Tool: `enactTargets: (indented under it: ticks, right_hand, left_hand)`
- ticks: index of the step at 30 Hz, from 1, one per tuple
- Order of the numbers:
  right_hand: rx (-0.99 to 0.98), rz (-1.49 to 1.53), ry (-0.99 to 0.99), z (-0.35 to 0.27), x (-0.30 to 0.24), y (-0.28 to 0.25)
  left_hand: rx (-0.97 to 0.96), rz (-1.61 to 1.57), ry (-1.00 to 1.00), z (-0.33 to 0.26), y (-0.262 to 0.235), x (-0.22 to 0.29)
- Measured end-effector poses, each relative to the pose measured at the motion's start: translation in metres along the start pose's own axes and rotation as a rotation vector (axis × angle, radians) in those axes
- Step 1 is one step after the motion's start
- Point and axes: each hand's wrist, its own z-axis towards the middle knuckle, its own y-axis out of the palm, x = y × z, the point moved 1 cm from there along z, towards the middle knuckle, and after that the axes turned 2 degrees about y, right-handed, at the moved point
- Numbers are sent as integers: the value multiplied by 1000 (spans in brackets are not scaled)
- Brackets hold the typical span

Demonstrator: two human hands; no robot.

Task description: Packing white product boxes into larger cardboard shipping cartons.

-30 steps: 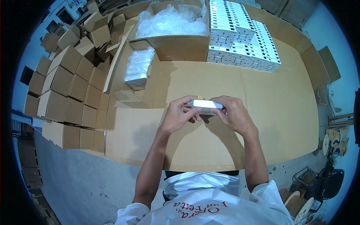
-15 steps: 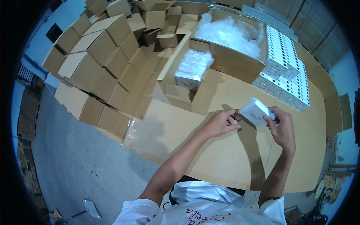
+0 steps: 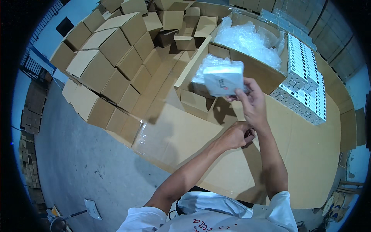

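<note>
My right hand grips a small white box in clear plastic wrap by its near right corner. It holds the box up over an open cardboard carton, in front of other plastic-wrapped white boxes inside. Those are partly hidden behind the held one. Lower down, my left hand is closed over the cardboard-covered table, next to my right wrist. Its fingers are curled, and whatever they may hold is hidden.
Behind the carton stands a bin of crumpled clear plastic bags. White boxes with black dots are stacked at the right. Brown cartons are piled at the left, with open empty ones farther back.
My right hand has moved left and away from me, bringing the white box from above the table to over the carton. My left hand has shifted slightly right, its fingers now curled in.
</note>
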Motion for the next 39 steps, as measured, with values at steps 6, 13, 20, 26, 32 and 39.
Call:
enactTargets:
  ticks: [6, 13, 20, 26, 32, 39]
  right_hand:
    - [-174, -250, 30, 23, -5, -5]
    - [-590, -777, -200, 69, -33, 6]
    - [-525, -1191, -211, 61, -10, 39]
    - [-285, -1301, -101, 44, 6, 50]
    - [-199, -1189, -165, 33, 6, 51]
    - [-186, -1238, -291, 29, 20, 41]
  left_hand:
    - [67, -11, 125, 8, 8, -5]
    - [60, 15, 102, 11, 0, 0]
    - [-14, -38, 18, 10, -5, -7]
    - [-28, 8, 142, 13, 16, -36]
    - [-58, -243, 155, 13, 28, -56]
    - [-223, -339, 0, 22, 28, -58]
